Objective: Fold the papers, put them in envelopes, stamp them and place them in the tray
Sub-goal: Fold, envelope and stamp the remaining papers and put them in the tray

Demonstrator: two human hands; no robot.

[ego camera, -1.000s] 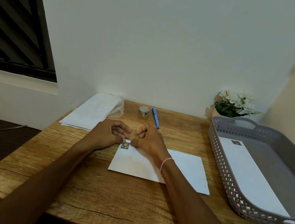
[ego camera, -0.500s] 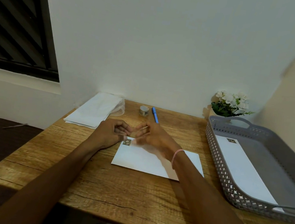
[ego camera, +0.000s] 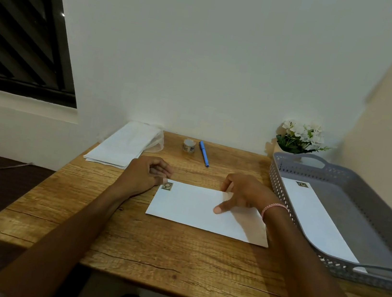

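While tray (ego camera: pixel 351 180) holds one stamped envelope (ego camera: pixel 316 215) | left hand (ego camera: pixel 145 176) curled | right hand (ego camera: pixel 244 193) spread on desk envelope (ego camera: pixel 194 208)

We see both our forearms bare from the bottom edge of the view up to the hands, with no sleeves on either of them. Our left hand (ego camera: pixel 147 176) wears nothing: no ring, watch or band shows on it. Our right hand (ego camera: pixel 244 193) is bare too, but around that wrist sits a thin bracelet (ego camera: pixel 274 208) of twisted pink and white thread, a single narrow strand. Our fingernails are short and plain.
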